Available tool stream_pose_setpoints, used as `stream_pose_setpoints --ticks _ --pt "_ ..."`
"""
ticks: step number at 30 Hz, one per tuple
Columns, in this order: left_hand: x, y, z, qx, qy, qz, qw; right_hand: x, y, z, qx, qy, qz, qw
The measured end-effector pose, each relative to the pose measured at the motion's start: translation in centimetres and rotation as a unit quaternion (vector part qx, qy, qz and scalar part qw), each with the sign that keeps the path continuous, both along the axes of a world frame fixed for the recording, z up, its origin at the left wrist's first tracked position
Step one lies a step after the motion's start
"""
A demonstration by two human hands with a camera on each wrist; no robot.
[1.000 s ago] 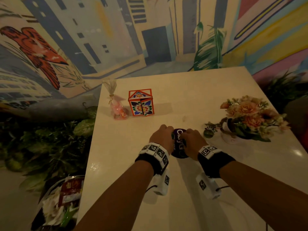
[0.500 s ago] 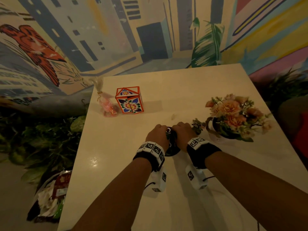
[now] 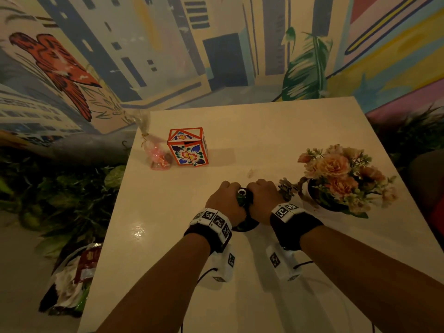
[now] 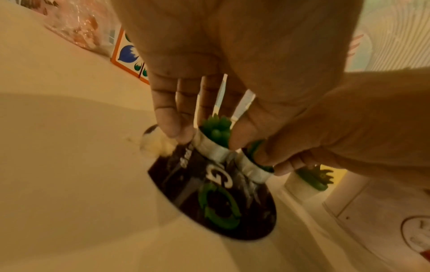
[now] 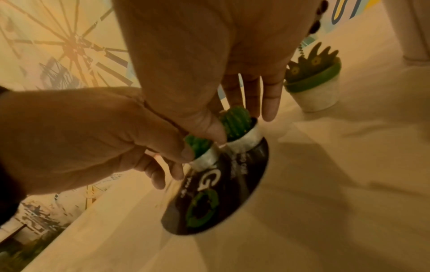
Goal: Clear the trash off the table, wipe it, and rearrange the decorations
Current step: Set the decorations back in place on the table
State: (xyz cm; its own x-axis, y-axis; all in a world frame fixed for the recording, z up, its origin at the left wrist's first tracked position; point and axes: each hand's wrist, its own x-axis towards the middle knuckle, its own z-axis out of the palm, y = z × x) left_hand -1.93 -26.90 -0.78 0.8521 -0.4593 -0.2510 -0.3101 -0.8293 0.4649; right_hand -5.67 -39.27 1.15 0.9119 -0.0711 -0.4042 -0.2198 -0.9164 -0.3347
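Two small cactus pots side by side on a dark round coaster (image 4: 216,200), near the middle of the pale table (image 3: 276,131). Left hand (image 4: 232,60) over the left cactus pot (image 4: 213,147), thumb and fingers curled down and pinching its silver rim from both sides. Right hand (image 5: 209,60) over the right cactus pot (image 5: 242,136), thumb on one side of the rim, fingers reaching down on the far side; a pinch too, as far as visible. Both pots low, silver-walled, each with a ribbed green cactus inside, touching or almost touching each other. Coaster flat on the table, with a white letter G and a green ring printed on it. Third small pot (image 5: 314,88), white with a green spiky plant, apart on the table to the right. Further back a painted box (image 3: 188,146) with flower pattern, beside it a clear wrapped bag (image 3: 156,150). Flower bouquet (image 3: 341,176) near the right hand.
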Motion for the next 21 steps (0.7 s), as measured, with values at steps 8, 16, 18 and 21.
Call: stream_pose_setpoints --ticks 8,16,18,21 --pt "5.2 6.6 4.3 -0.090 -0.162 0.114 0.976 2.8 0.7 1.2 0.017 -0.017 -0.014 1.000" --pt "12.6 6.7 9.9 0.115 -0.262 -0.022 0.958 6.9 1.1 1.0 -0.069 0.029 -0.009 0.997" --pt "14.5 5.9 9.9 0.206 -0.188 -0.068 0.958 7.5 1.4 0.7 -0.091 0.033 0.008 0.995" --pt "15.8 5.4 9.1 0.241 -0.120 -0.079 0.960 8.2 2.1 0.6 -0.102 0.028 0.016 0.994"
